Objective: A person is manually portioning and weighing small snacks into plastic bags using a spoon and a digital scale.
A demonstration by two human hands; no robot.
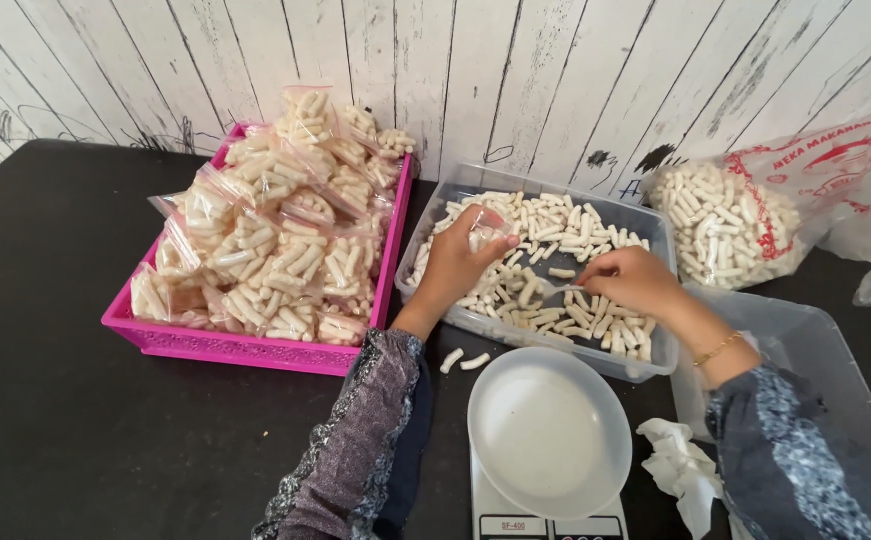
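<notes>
Clearly both hands are busy inside the clear plastic tub (655, 352) at the middle of the black desk (55, 400). The left hand (460, 262) is closed around a small transparent bag (485, 228), holding it by its upper part with the mouth turned toward the other hand. The right hand (630, 280) is curled with the fingers narrow, and it seems to grip a small pale scoop or spoon (555, 290) that lies among the white stick snacks (555, 225); I cannot tell exactly what this tool is.

The snack sticks look very light, dry and brittle, so I judge they will break if they are squeezed; it is better to lift them loosely, many together, than to pinch one. The bag is thin, soft and slippery, with no shape of its own, so the good place to hold it is the rim, keeping it open with thumb and fingers.

Left of the tub stands a pink tray (235, 348) heaped with filled bags. Two loose sticks (463, 361) lie on the desk just before the tub. Near the person is a scale with an empty white bowl (550, 430), beside it a crumpled tissue (680, 470), and at the right a lid (815, 370) and a big printed sack (745, 215) of the same snack.
</notes>
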